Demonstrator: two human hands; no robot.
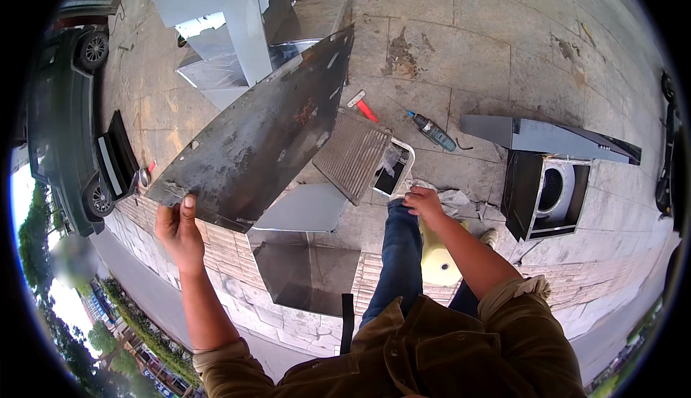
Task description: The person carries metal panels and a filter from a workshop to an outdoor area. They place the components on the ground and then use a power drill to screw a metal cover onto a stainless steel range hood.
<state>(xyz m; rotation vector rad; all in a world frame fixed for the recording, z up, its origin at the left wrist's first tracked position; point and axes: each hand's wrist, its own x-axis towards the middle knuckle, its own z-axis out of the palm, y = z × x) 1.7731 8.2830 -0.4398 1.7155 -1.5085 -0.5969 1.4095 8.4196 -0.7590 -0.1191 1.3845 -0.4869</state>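
Over the near edge of the paving [479, 60], our left hand [180, 236] pinches a stained metal sheet [259, 135], likely steadying its tilt; our right hand [426, 205] curls loosely, any hold unclear.

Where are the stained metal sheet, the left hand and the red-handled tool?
Stained metal sheet [263, 135], head view: middle of its face.
Left hand [181, 234], head view: its middle.
Red-handled tool [366, 110], head view: its handle.

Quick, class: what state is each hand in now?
Left hand: closed, holding the edge of a dark, stained, flat metal sheet.
Right hand: curled beside the blue denim trouser leg; whether it grips anything cannot be told.
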